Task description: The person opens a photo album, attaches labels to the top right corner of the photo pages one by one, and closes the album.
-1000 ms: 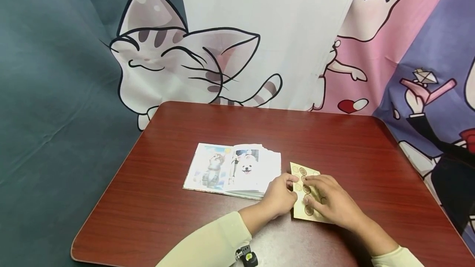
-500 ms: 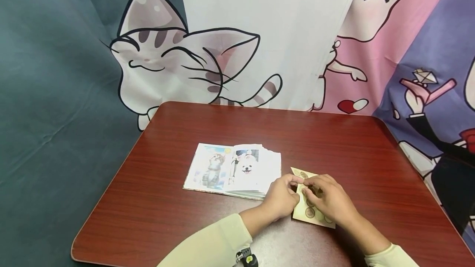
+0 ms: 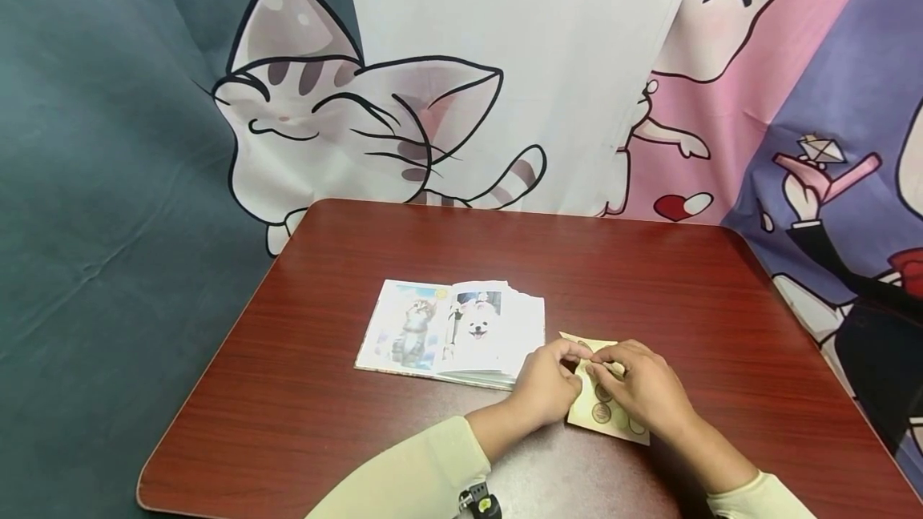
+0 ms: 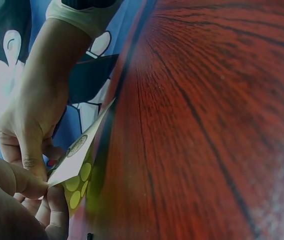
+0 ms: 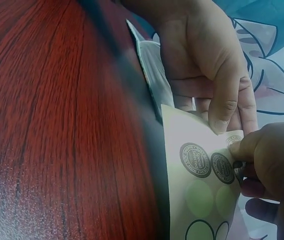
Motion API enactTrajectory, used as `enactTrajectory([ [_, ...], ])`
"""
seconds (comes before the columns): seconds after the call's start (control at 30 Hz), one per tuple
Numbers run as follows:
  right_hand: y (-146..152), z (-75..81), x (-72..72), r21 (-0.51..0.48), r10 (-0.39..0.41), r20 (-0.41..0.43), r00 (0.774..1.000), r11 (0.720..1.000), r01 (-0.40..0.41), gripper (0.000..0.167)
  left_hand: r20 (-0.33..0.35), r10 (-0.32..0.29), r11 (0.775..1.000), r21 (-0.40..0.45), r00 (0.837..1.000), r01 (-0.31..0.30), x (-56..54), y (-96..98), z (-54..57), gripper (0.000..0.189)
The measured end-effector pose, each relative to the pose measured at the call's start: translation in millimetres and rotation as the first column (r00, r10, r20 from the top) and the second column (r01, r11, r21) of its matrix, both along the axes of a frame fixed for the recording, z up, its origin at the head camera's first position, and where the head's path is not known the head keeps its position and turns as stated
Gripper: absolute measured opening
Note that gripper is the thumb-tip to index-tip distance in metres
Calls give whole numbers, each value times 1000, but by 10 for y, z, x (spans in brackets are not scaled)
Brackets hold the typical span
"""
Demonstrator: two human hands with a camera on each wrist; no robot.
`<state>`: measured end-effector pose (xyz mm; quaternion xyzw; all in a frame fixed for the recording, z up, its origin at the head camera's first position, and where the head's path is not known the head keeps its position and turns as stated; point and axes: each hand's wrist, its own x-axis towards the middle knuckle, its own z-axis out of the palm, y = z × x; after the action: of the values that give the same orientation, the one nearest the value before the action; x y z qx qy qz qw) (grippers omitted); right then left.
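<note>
A pale yellow sheet of round stickers (image 3: 593,415) is held up at a tilt over the table. My left hand (image 3: 545,384) grips its left edge, thumb on the printed face and fingers behind, as the right wrist view shows. With thumb and index fingertip, my right hand (image 3: 647,388) pinches at a round sticker (image 5: 235,139) near the sheet's upper edge. Whether that sticker has lifted is hidden by the fingers. Dark printed seals (image 5: 196,160) and plain pale circles (image 5: 200,197) share the sheet. Both hands' fingertips nearly meet.
Left of the hands, an open picture booklet (image 3: 522,331) lies on the reddish-brown table (image 3: 303,423), showing a kitten picture (image 3: 413,331) and a white dog picture (image 3: 477,327). Cartoon-printed curtains (image 3: 577,46) hang behind the table's far edge.
My right hand has shifted from spread fingers across the sheet to a thumb-and-index pinch near its top. The sheet's angle has changed and it sits slightly lower. My left hand has barely moved.
</note>
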<state>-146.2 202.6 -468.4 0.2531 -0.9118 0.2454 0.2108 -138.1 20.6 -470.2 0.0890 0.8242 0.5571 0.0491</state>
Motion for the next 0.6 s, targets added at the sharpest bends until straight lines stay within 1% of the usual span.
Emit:
enactTrajectory([
  [0.2,-27,49,27,13,-50,55,997,999,49,16,-7,-2,1000,-10,1000,2,-3,-1,-4,43],
  [0.4,-25,22,37,26,-83,64,994,996,82,19,-8,-3,1000,-23,1000,2,-5,-8,-17,45],
  [0.6,-20,-6,49,23,-99,68,993,995,98,17,4,-4,1000,-25,1000,4,-14,-5,-18,48],
])
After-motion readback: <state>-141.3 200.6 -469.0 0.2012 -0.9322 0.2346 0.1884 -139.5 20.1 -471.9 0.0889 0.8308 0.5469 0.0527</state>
